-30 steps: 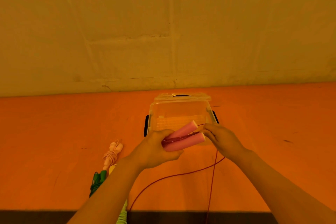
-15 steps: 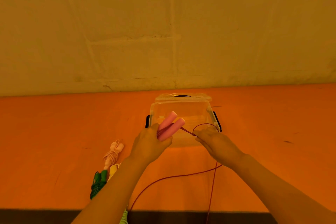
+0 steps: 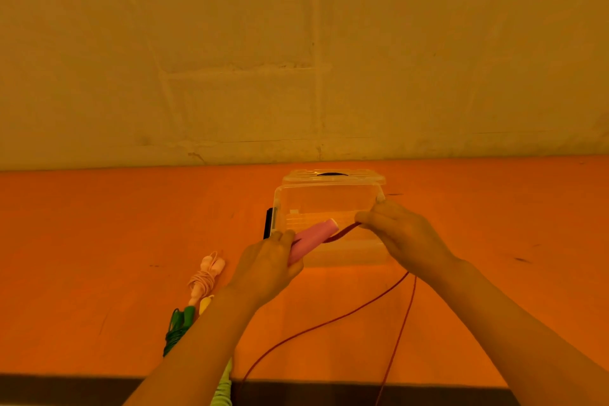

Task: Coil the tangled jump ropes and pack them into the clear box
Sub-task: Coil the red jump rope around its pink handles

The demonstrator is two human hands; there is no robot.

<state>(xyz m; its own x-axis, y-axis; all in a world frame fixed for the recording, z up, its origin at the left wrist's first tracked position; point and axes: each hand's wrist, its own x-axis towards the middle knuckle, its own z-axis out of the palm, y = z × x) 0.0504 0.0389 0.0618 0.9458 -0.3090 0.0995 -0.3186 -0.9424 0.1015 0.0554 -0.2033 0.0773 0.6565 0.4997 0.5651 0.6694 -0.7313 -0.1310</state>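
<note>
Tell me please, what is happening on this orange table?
A person is coiling a jump rope. The left hand holds the pink handles, and the right hand pinches the red cord just above the open clear box. Most of the cord trails off the table edge. Two bundled ropes, pink and green, wait on the table.

Left hand and right hand, both gripping

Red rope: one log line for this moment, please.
left hand grips pink handles | right hand pinches red rope | rope tail hangs over table edge | clear box open, empty
</note>
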